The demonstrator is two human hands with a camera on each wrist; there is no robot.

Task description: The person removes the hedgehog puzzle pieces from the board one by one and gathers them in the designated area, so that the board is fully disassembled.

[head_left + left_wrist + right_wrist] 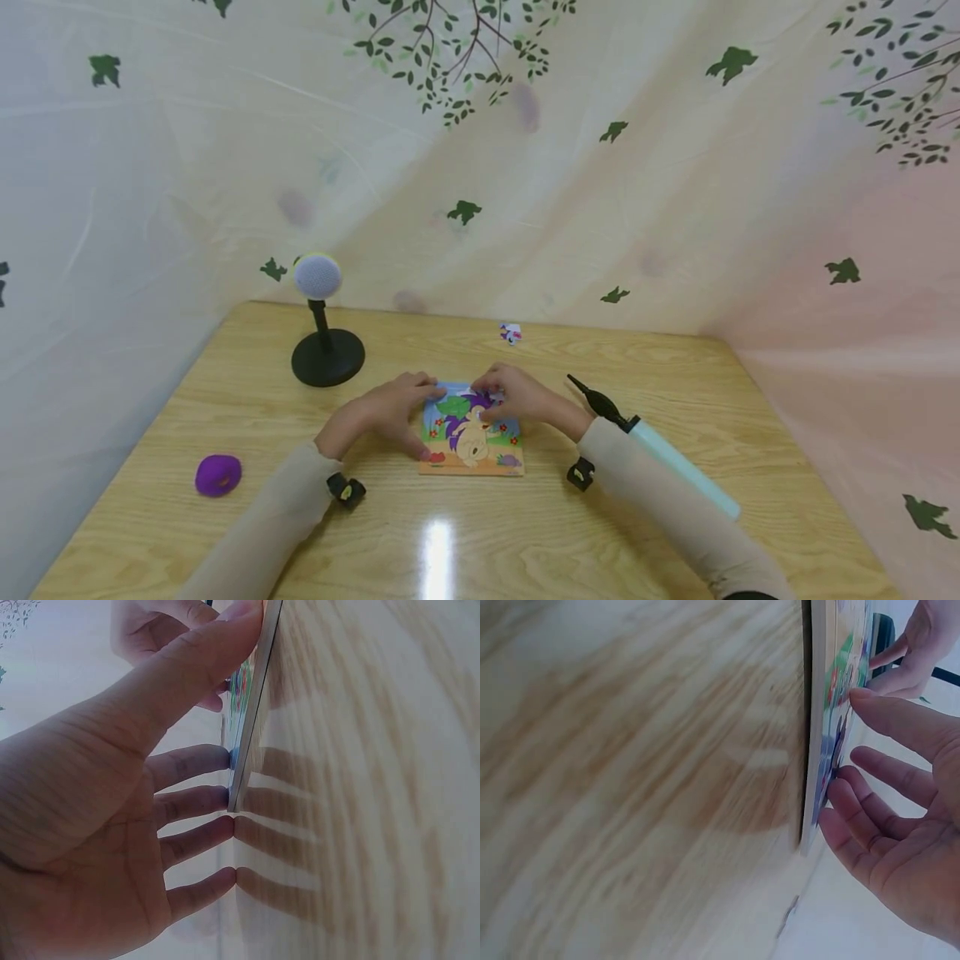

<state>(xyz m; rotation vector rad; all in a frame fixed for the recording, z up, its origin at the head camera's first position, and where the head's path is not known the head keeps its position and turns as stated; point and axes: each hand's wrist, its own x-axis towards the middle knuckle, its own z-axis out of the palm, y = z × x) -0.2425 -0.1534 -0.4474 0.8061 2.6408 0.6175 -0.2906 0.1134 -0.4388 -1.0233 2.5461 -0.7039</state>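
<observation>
A square picture puzzle [472, 450] of a purple-and-cream hedgehog lies flat on the wooden table, between both hands. My left hand [392, 408] rests along its left side, thumb at the lower left corner and fingers near the upper left. In the left wrist view the fingers [191, 799] are spread and fairly straight, two of them past the board's corner. My right hand [525, 396] touches the upper right of the picture with thumb and fingertips. The right wrist view has its fingers [859, 817] bent, with the thumb apart from them on the surface.
A loose puzzle piece [510, 333] lies near the back edge. At back left stands a round-headed, microphone-like object [324, 354] on a black base. A purple rounded object [218, 475] sits at left. Beside the right forearm lies a light-blue tool [682, 467] with a black nozzle.
</observation>
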